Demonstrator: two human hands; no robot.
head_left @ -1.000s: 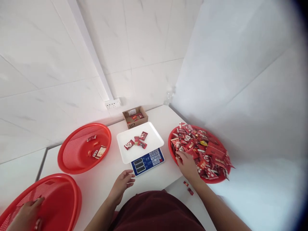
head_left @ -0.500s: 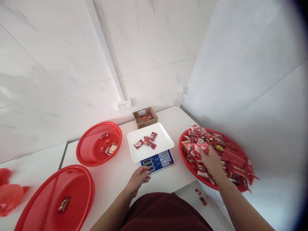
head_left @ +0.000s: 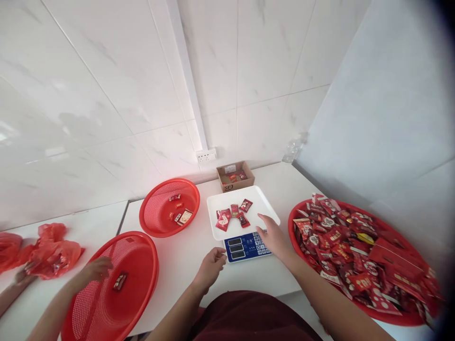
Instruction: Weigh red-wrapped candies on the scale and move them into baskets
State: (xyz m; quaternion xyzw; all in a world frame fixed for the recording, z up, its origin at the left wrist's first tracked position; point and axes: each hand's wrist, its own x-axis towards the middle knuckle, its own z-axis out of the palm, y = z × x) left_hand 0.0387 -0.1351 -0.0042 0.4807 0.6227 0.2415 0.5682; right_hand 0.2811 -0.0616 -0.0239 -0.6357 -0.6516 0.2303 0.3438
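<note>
Red packets [head_left: 334,237] are heaped in the full basket [head_left: 292,225] at the right. By the white worktop [head_left: 188,279], two sparsely filled red baskets [head_left: 142,258] are carried at the left, a co-worker's hand [head_left: 97,269] being held over the nearer. The blue-fronted scale [head_left: 245,249] is topped by a white tray [head_left: 263,208], where five packets are spread; a cardboard box [head_left: 239,185] is set behind. The right hand [head_left: 272,237] is held released at the tray's near edge; the left hand [head_left: 210,267] is loosely curled beside the scale, nothing seen gripped.

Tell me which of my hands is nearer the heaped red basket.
Right. Your right hand is at the white tray's lower right edge, just left of the heaped basket; your left hand is farther left, by the scale's displays.
</note>
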